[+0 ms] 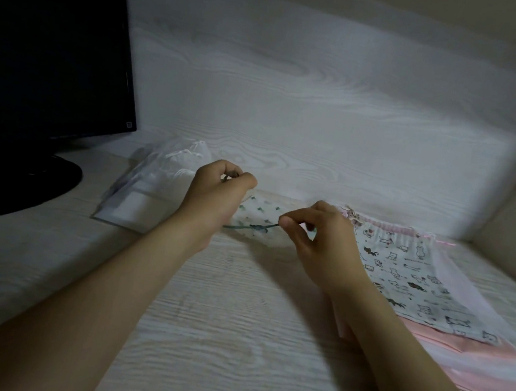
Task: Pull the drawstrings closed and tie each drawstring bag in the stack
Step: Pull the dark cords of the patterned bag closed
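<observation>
Green-printed white drawstring bag point(261, 210): lies on the desk point(218, 335) between both hands. Green drawstring point(256, 226): knotted at mid-length and stretched taut. Right hand point(322, 244): thumb and forefinger pinch one cord end. Left hand point(218, 197): fingers curled, apparently pinching the other end. Cat-print drawstring bag point(402, 269): on top of pink bags point(472, 364), at right. White bags point(162, 178): beside the LG monitor point(50, 59).

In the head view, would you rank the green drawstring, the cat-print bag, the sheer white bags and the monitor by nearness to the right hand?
1. green drawstring: pinched by the right hand
2. cat-print bag: just right of it
3. sheer white bags: farther left
4. monitor: far left
</observation>
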A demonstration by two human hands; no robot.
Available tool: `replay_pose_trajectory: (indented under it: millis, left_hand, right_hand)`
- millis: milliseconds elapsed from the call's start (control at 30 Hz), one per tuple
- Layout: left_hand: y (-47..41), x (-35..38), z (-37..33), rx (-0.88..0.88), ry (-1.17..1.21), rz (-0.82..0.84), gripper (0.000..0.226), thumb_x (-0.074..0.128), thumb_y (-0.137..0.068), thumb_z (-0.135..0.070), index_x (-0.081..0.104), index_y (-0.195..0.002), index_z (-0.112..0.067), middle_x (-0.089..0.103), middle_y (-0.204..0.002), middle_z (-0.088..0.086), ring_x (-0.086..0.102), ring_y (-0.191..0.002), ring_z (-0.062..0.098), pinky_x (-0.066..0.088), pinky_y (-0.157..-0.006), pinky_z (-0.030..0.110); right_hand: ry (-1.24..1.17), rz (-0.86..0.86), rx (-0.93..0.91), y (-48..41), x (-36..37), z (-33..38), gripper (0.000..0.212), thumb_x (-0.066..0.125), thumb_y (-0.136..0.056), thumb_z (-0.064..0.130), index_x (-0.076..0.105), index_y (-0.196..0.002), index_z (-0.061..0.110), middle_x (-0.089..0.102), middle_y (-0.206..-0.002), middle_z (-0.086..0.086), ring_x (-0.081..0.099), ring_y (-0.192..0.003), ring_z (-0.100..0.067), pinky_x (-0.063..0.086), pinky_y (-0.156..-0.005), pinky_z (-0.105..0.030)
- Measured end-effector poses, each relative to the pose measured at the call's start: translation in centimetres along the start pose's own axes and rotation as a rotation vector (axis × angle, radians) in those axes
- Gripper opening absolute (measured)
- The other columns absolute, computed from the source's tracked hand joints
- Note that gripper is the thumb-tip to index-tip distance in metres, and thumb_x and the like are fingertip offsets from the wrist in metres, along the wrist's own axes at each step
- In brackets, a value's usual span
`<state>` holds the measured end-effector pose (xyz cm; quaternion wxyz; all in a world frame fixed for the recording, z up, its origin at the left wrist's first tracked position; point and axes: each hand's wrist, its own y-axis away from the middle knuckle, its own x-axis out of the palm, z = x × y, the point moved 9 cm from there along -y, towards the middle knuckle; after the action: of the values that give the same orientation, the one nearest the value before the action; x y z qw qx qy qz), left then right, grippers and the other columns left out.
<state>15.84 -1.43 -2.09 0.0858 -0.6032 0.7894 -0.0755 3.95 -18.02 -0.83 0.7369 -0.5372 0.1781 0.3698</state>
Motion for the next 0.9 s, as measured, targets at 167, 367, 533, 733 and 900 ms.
replay_pose_trajectory:
  millis: [167,367,533,733,900]
  left_hand:
    - [0.1,-0.3,-0.7,0.157,-0.332,0.020,0.034,0.065,-0.086,-0.028,0.067,-0.077,0.005,0.057,-0.069,0.020,0.049,-0.062,0.010,0.041,-0.059,0.023]
    - [0.6,0.8,-1.1,0.356,-0.641,0.145,0.039,0.072,-0.083,-0.037,0.064,-0.057,-0.009,0.061,-0.055,0.007,0.052,-0.053,0.008,0.058,-0.070,0.037]
    - [0.9,2.0,-0.5,0.402,-0.720,0.247,0.025,0.079,-0.085,-0.055,0.076,-0.068,-0.037,0.072,-0.072,-0.020,0.069,-0.078,0.002,0.061,-0.080,0.039]
    - [0.6,2.4,0.0,0.436,-0.748,0.259,0.016,0.076,-0.094,-0.037,0.077,-0.079,-0.033,0.072,-0.070,-0.014,0.069,-0.073,0.005,0.060,-0.081,0.039]
    - [0.3,2.0,0.3,0.325,-0.597,0.229,0.019,0.066,-0.102,-0.027,0.074,-0.084,-0.024,0.075,-0.078,-0.015,0.071,-0.073,0.007,0.056,-0.076,0.028]
  right_hand:
    - [0.125,-0.131,0.060,-0.1,-1.2,-1.3,0.016,0.073,-0.093,0.043,0.078,-0.087,0.029,0.056,-0.082,0.004,0.054,-0.083,-0.023,0.044,-0.077,-0.039]
    - [0.179,-0.174,0.103,0.1,-1.6,-2.4,0.020,0.069,-0.098,0.031,0.065,-0.079,0.023,0.064,-0.066,0.007,0.060,-0.065,-0.020,0.051,-0.084,-0.048]
    - [0.083,-0.049,0.101,0.1,-0.2,-2.0,0.013,0.056,-0.106,0.021,0.060,-0.101,0.010,0.064,-0.069,-0.003,0.058,-0.064,-0.026,0.048,-0.063,-0.045]
    - [0.011,0.019,0.176,0.2,0.5,-2.2,0.018,0.055,-0.106,0.033,0.063,-0.099,0.019,0.060,-0.068,0.012,0.054,-0.059,-0.002,0.039,-0.057,-0.014]
    - [-0.003,-0.017,0.151,0.1,0.2,-1.3,0.025,0.063,-0.101,0.041,0.072,-0.088,0.022,0.062,-0.076,0.024,0.054,-0.072,0.014,0.035,-0.067,-0.006]
